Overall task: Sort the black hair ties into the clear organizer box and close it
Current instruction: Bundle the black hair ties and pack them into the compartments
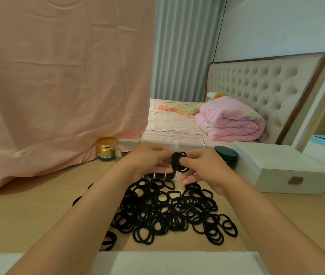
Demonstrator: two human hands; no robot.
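Both hands are up over the middle of the counter (38, 205), working a small bunch of black hair ties (178, 161) between them. The right hand (201, 167) has the bunch pinched, thumb pressed on the front of it, and the left hand (147, 159) is curled in against the bunch from the left with its fingers closed around that side. Just behind and under the hands sits the clear organizer box (189, 140), lid standing open at the far side; a few dark ties show in its compartments below the fingers, but the hands cover most of it so I can't tell how full it is. The big loose pile of hair ties (169, 211) is spread on the counter near the camera, with a few strays off to the left. A gold-lidded jar (106, 148) and a silver-lidded jar (123, 152) stand at the far left by a pink cloth (58, 76), a dark green jar (227, 155) is just right of the organizer, and a white case with a latch (276, 171) sits further right. A bed with a folded pink quilt (231, 120) is in the background.
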